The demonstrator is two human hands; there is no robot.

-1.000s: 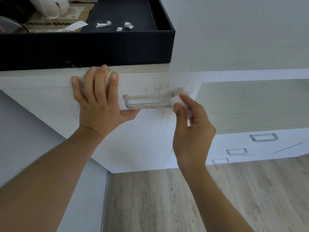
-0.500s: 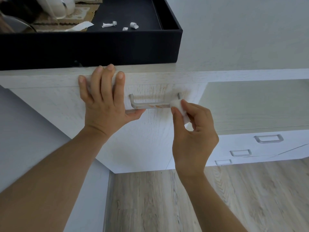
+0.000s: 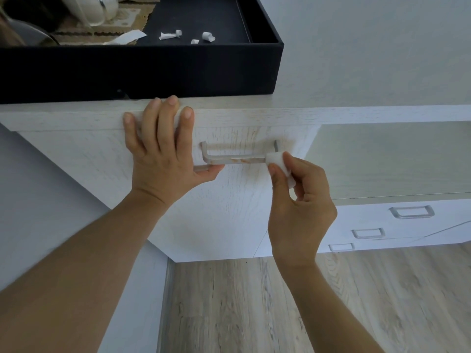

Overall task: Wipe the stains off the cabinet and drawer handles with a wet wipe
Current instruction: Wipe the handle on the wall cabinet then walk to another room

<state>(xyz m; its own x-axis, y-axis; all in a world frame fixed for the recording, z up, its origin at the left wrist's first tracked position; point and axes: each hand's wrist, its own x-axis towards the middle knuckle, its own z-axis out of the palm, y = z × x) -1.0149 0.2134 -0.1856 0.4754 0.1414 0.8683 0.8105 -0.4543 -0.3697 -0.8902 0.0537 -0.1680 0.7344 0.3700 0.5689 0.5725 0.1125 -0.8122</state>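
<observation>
The cabinet (image 3: 229, 212) front faces you, with a black tray (image 3: 153, 70) on its top. Your left hand (image 3: 163, 159) lies flat against the front, fingers straight. The handle (image 3: 237, 159) runs left to right, with brownish stains along its bar. Your right hand (image 3: 298, 205) pinches a folded wipe (image 3: 276, 159) against the handle's right end.

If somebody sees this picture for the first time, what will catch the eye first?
Probably the two hands at the centre: the right hand pinches a white wipe against the right end of a stained handle, while the left hand lies flat on the cabinet front. Above sits a black tray.
</observation>
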